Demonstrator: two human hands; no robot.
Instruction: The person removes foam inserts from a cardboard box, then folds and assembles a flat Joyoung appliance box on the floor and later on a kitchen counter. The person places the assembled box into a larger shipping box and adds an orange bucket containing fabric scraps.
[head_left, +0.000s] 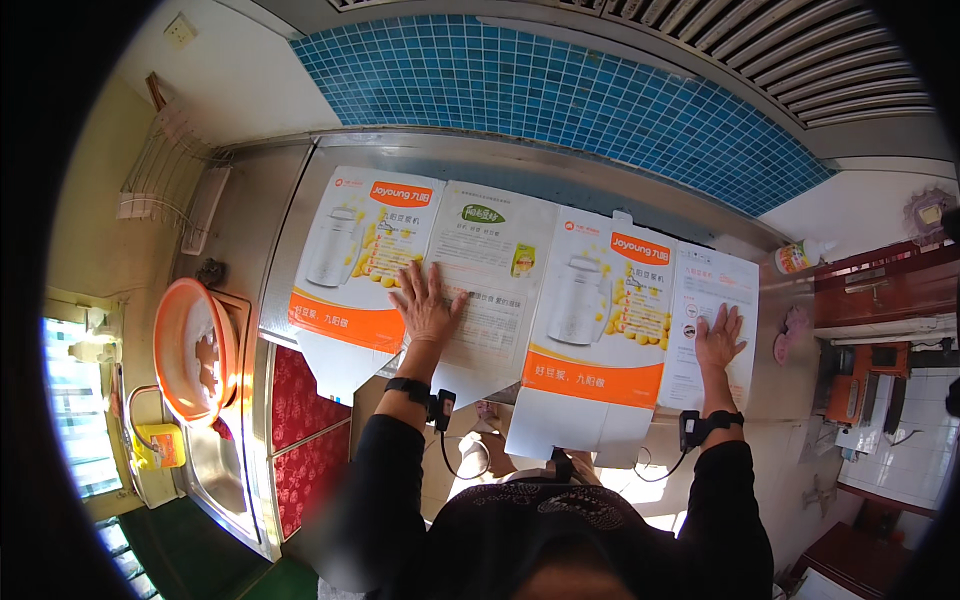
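Observation:
An unfolded cardboard box (480, 330) lies printed side up along the metal counter, its panels white and orange with pictures of a kitchen appliance and yellow beans. Several of its white flaps hang past the near edge of the counter. My left hand (428, 305) rests flat with fingers spread, across the fold between the two left panels. At the far right panel, my right hand (718, 338) also presses flat, fingers apart. Neither hand grips anything. Dark bands with small black devices circle both wrists.
An orange basin (197, 352) stands over the sink (218, 475) at left, near a yellow container (163, 446). A wire rack (160, 175) hangs on the left wall. Blue tiles (560, 100) back the counter. At right are a pink cloth-like item (793, 336) and a small tub (793, 258).

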